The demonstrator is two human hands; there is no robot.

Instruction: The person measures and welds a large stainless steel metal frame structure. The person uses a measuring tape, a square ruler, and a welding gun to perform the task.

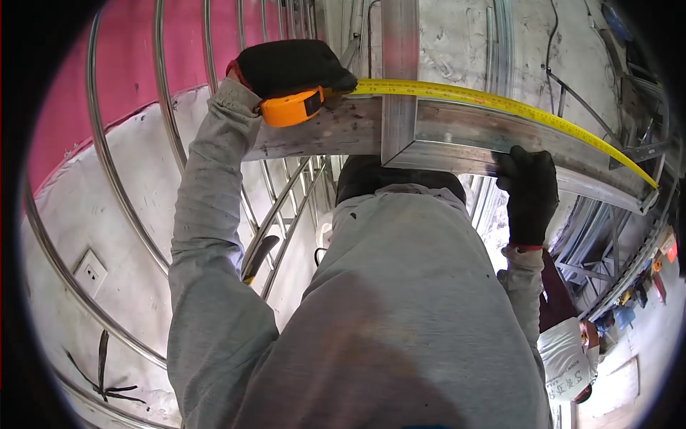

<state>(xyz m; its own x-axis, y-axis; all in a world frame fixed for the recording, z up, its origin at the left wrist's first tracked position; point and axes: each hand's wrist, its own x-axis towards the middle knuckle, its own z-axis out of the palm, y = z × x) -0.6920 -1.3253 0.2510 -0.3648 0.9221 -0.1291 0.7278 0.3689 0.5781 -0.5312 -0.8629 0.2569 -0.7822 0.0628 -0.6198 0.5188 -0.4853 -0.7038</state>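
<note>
My left hand (296,68), in a black glove, is closed on an orange tape measure (287,109). Its yellow blade (493,100) runs out to the right along a long metal tube (500,129) and bends down to the tube's far end. My right hand (530,189), also in a black glove, has its fingers closed on the tube's near edge. A second metal piece (399,129) crosses the tube at a right angle, left of the middle.
Shiny curved-looking metal bars (163,86) stand at the left before a pink and white wall. A wall socket (90,272) is low on the left. Another person (567,357) is at the lower right. Metal lengths (589,229) and tools (629,293) lie at the right.
</note>
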